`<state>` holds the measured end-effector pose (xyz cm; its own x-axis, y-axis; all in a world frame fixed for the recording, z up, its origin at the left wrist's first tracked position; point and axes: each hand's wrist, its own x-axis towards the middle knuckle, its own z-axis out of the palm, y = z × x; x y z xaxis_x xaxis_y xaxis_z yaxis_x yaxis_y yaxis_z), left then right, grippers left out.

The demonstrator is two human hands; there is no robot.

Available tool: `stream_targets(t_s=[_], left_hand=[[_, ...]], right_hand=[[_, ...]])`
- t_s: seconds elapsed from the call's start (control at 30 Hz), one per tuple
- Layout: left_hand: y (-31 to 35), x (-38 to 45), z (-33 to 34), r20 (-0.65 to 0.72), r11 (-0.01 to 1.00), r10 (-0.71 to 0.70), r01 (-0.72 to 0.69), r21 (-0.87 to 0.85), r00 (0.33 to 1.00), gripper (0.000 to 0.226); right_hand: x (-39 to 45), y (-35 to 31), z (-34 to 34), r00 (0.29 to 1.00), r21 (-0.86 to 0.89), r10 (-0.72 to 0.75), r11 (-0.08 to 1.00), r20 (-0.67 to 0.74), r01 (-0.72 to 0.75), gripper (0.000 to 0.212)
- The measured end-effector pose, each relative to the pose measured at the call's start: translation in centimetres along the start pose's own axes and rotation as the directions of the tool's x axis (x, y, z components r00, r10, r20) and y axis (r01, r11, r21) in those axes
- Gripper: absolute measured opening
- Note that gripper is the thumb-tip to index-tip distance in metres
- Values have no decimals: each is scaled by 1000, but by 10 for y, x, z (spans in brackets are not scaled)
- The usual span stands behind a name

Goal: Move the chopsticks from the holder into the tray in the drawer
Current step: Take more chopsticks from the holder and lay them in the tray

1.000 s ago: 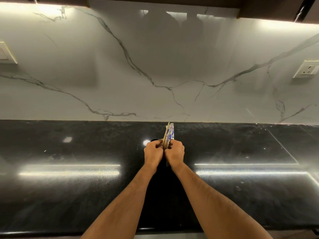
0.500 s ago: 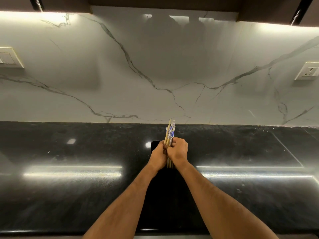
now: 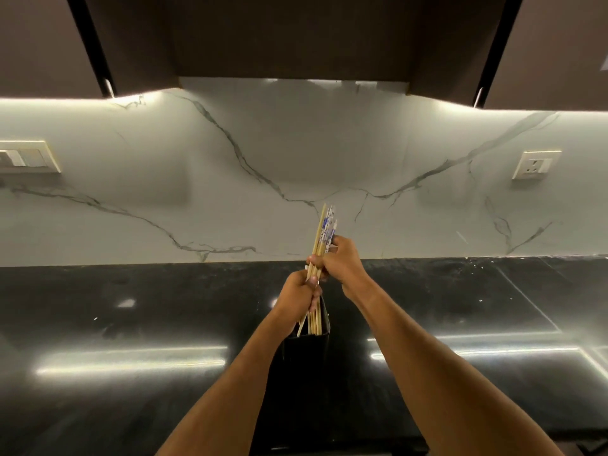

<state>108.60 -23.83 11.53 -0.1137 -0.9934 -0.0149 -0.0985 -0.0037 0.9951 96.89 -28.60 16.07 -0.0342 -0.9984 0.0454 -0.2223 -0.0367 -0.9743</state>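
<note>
Above holder (image 3: 304,353), both hands (image 3: 301,291) (image 3: 342,266) gripping chopsticks (image 3: 324,233)

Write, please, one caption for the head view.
Both hands, left hand and right hand, grip chopsticks above the black holder.

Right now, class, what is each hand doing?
Left hand: grips the chopsticks low, above the holder.
Right hand: grips the same bundle higher.

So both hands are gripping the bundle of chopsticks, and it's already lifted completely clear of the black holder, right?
Not quite. Both the left hand and right hand do grip the chopsticks, but the head view shows their lower ends at the mouth of the black holder, not lifted clear.
</note>
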Motion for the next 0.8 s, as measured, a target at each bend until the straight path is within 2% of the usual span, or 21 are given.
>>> stream_targets(t_s=[0.1,0.2,0.3,0.47,0.6,0.7,0.8], left_hand=[[-4,-29,4,49,999,-36,36,3,998,30],[-5,-58,7,89,996,-83,85,-14,993,30],[-4,-84,8,122,995,-100,100,7,987,29],[-2,-119,-3,171,995,-94,87,44,981,27],[-3,-141,-12,178,993,-116,107,59,977,26],[-10,-159,-18,173,990,-140,135,43,975,27],[-15,-174,-21,128,978,-202,207,-21,971,27]], right_hand=[[-21,-6,-10,999,143,53,988,4,-53,12],[-42,-14,-19,993,147,119,982,-18,-115,5],[-60,-24,-25,985,143,169,976,-26,-164,11],[-88,-44,-31,984,188,168,970,-55,-155,18],[-108,-64,-35,989,256,101,964,-106,-71,11],[-122,-84,-43,979,298,0,953,-203,62,10],[-136,-104,-53,907,251,-165,928,-386,276,11]])
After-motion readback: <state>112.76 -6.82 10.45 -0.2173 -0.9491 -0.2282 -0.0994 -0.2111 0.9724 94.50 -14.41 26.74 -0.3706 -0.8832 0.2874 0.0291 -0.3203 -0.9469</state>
